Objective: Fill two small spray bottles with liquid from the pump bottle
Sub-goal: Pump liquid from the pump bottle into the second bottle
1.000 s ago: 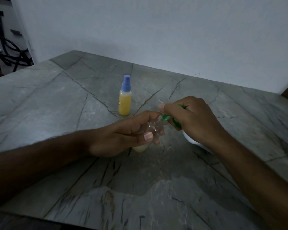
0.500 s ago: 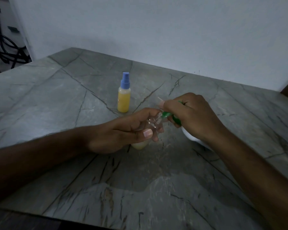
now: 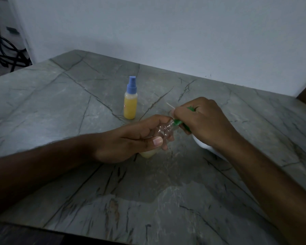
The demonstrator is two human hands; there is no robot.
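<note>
Landmark: blue-capped spray bottle (image 3: 130,101), standing upright on the grey veined stone table (image 3: 60,96), filled with yellow liquid nearly to its shoulder; blue spray cap fitted on top; a small label shows on its left side, too small to read.

Left hand (image 3: 131,140): just in front of the blue-capped bottle and slightly to its right, resting low at the table. Fingers and thumb curl round a second, clear spray bottle (image 3: 162,130), gripping it; thumbnail faces the camera.

Clear spray bottle: tilted, neck pointing up and to the right, toward the other hand. Upper part looks empty and transparent; pale yellowish liquid shows at its base (image 3: 147,153), which sits below the left hand at the table surface. Whether the base touches the table cannot be told.

Right hand (image 3: 203,121): to the right of the blue-capped bottle and a little nearer the camera, touching the left hand's fingertips. Fingers are closed round a green spray cap (image 3: 182,124), pinching it at the clear bottle's neck.

Green spray cap: at the mouth of the clear bottle; a thin white tube (image 3: 170,106) sticks out up and to the left above the right hand's fingers. Whether the cap is seated cannot be told.

White object (image 3: 204,146): right of the landmark and nearer the camera, mostly hidden under the right wrist; identity cannot be told.

Cables (image 3: 5,55): dark, far left beyond the table edge.
</note>
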